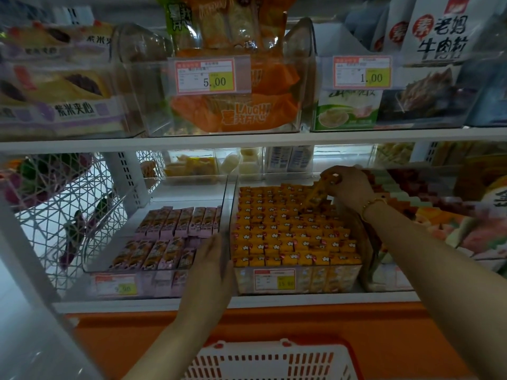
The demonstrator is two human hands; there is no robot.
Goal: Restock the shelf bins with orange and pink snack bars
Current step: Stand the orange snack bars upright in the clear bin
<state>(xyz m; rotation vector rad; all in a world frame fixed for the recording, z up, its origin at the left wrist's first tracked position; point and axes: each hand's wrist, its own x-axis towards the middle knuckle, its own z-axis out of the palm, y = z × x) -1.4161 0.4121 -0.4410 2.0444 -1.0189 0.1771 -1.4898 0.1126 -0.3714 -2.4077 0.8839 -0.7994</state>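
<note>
At the far left, a white wire basket (68, 215) hangs beside the shelf upright. Next to it is the pink bin (109, 237), clear-walled, where the pink snack bars (170, 231) lie in two rows, one behind the other, with a price tag (116, 285) on its front. My left hand (212, 260) is at that bin's right front corner, fingers straight and together, laid flat against the clear walls where the two bins meet and holding nothing. Lower down, in front of me, is the rim of a red and white shopping basket (269, 360). Just right of my left hand is the orange bin (235, 196), packed tight with orange snack bars (288, 234) standing on end in close rows, with a second price tag (274, 279) on its front wall. At the back right of that bin, my right hand (348, 185) has its fingers curled round a single orange bar (315, 194), which is tilted with its lower end down among the rows. A gold bracelet (374, 202) sits on that wrist. Beyond it are stepped rows of other packs (428, 198), too blurred to read.
</note>
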